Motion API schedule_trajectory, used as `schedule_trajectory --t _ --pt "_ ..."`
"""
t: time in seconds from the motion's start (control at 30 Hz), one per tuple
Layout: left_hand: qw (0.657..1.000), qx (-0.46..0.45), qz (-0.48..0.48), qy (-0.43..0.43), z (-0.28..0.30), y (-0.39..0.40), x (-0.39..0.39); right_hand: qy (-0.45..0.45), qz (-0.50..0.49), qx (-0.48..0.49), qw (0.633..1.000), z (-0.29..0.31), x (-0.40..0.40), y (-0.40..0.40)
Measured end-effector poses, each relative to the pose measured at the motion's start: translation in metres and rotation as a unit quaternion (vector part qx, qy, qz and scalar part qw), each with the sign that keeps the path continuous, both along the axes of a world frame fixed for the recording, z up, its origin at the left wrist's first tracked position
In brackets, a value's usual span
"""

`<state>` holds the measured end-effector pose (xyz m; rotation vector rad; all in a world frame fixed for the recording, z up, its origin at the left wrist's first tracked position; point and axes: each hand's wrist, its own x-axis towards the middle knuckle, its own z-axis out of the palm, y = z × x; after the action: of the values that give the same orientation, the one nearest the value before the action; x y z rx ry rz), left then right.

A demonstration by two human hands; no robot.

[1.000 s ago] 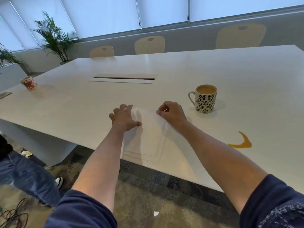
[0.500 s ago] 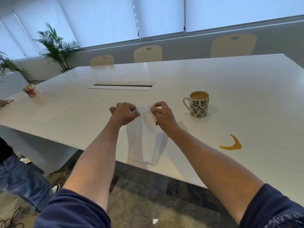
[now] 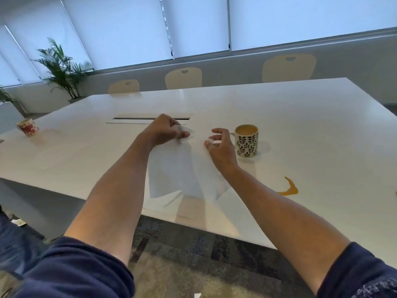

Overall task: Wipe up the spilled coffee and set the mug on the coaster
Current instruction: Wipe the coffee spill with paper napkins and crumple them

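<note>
Room: a meeting room is seen, with blinds drawn over the windows, 3 pale chairs [image 3: 183,78] behind the far edge and a potted plant [image 3: 62,69] in the left corner.
Tabletop: a large white tabletop [image 3: 311,117] fills the view, with a narrow cable slot [image 3: 150,119] set into its middle.
Left hand: the left hand [image 3: 165,130] is clenched on the top edge of a white napkin [image 3: 182,171], which is held up off the tabletop and hangs below the fingers.
Right hand: the right hand [image 3: 221,147] is released, fingers curled loosely, just beside the napkin's right edge; contact cannot be told.
Mug: a leaf-patterned mug [image 3: 247,140], full of coffee, stands upright just right of the right hand.
Spill: a curved coffee spill [image 3: 290,188] lies near the front edge, right of the mug and apart from it.
Other cup: a red-patterned cup [image 3: 28,127] stands at the far left.
</note>
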<state>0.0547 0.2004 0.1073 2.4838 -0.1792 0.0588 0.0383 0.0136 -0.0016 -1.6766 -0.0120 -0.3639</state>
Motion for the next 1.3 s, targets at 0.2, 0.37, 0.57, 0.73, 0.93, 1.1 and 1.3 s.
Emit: schedule_trajectory --t 0.2,0.37,0.57,0.73,0.93,1.1,1.3 --pt "0.996 -0.083 -0.033 -0.004 -0.002 -0.031 0.009 -0.115 -0.117 -0.13 0.978 -0.006 -0.012 -0.016" --pt "0.986 -0.157 -0.056 0.007 -0.002 -0.049 0.014 -0.159 -0.093 -0.09 0.979 -0.002 -0.019 -0.029" --pt "0.975 -0.186 -0.101 0.073 -0.002 -0.074 0.015 -0.085 -0.022 -0.036 0.996 0.007 -0.029 -0.051" --pt "0.96 -0.185 -0.159 0.135 -0.005 -0.09 0.016 -0.035 0.007 0.03 0.999 0.007 -0.024 -0.073" --pt "0.948 -0.183 -0.211 0.151 -0.011 -0.11 0.02 -0.026 0.091 0.042 0.995 0.018 -0.023 -0.104" --pt "0.942 -0.213 -0.234 0.116 0.002 -0.126 0.026 -0.003 0.14 0.006 0.99 0.038 -0.017 -0.124" --pt "0.937 -0.245 -0.249 0.026 0.015 -0.149 0.024 -0.016 0.145 0.027 0.989 0.058 -0.001 -0.144"
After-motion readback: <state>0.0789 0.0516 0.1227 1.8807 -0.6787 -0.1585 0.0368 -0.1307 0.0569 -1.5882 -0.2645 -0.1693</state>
